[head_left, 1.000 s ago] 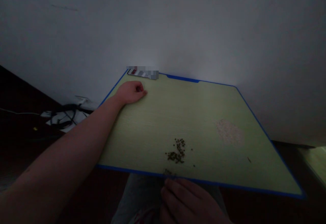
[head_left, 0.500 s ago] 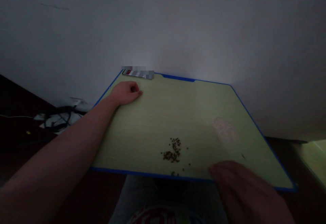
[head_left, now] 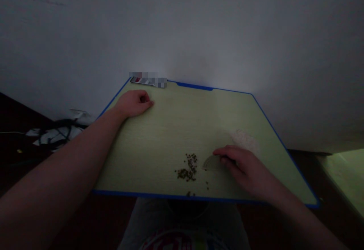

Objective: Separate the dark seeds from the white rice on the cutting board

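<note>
over the bench [head_left: 170, 128], the right hand [head_left: 244, 164] has come inward from the near edge, fingers pinched narrow. the left hand [head_left: 133, 103] rests loosely curled; whether it holds anything, i cannot tell. pale grains [head_left: 248, 138] lie just beyond the right hand, so knuckles swinging outward could scatter them. dark seeds [head_left: 186, 174] lie just left of the fan-shaped piece [head_left: 211, 161] the right hand grips; a hard stroke nearward could knock stray seeds [head_left: 189, 194] off the edge.

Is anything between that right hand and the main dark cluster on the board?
Only the pale fan-shaped piece in the right hand and a stray speck; nothing else visible stands before the dark cluster.
</note>
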A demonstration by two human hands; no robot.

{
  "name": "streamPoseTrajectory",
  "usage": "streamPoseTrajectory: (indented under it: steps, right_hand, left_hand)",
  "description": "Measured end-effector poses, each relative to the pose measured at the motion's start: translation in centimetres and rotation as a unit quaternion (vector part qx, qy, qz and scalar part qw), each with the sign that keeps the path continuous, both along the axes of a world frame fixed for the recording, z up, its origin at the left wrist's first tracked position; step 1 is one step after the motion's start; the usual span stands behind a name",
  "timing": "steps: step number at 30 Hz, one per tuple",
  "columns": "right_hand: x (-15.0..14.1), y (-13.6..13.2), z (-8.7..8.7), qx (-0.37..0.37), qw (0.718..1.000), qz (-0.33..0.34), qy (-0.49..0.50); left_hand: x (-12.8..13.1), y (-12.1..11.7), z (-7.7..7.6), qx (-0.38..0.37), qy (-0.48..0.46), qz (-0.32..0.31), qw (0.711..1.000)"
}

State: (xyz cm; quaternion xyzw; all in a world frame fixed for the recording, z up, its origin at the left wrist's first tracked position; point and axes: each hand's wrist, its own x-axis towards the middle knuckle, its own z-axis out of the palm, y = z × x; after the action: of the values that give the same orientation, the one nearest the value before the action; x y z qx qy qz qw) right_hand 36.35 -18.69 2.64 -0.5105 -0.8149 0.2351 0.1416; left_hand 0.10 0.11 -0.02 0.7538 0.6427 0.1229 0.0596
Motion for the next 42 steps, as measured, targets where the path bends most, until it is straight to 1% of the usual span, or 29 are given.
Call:
streamPoseTrajectory:
  steps: [4,11,16,21,24,29,33,38,42]
  right_hand:
    - [0.8,-1.4,-0.2,-0.024,1.000,-0.012,0.007]
    - [0.4,-3.0,0.0,-0.039,0.999,-0.018,0.017]
    - [0.1,-2.4,0.2,-0.019,0.999,-0.032,0.029]
    - [-0.7,-1.3,0.2,-0.032,0.998,0.024,0.039]
    - [-0.6,-1.4,0.2,-0.032,0.998,0.033,0.031]
    - [0.3,-2.5,0.2,-0.037,0.999,0.014,0.021]
    - [0.4,-3.3,0.3,-0.046,0.999,-0.011,0.017]
    - [-0.3,-4.1,0.0,-0.045,0.998,-0.032,0.013]
    - [-1.4,-4.5,-0.2,-0.056,0.998,-0.036,0.020]
  left_hand:
    - [0.0,0.1,-0.2,0.003,-0.005,0.002,1.000]
    - [0.1,0.0,0.0,0.002,0.010,0.005,1.000]
    - [0.3,-0.1,0.1,-0.008,0.007,0.015,1.000]
    - [0.3,-0.2,0.1,-0.011,0.001,0.018,1.000]
    - [0.1,0.0,0.0,-0.006,0.001,0.011,1.000]
    - [0.0,0.0,-0.1,-0.003,-0.009,0.003,1.000]
    - [0.1,-0.1,0.1,-0.008,-0.009,0.005,1.000]
    - [0.1,-0.1,0.1,-0.010,-0.005,0.010,1.000]
    - [0.2,-0.1,0.1,-0.011,0.003,0.012,1.000]
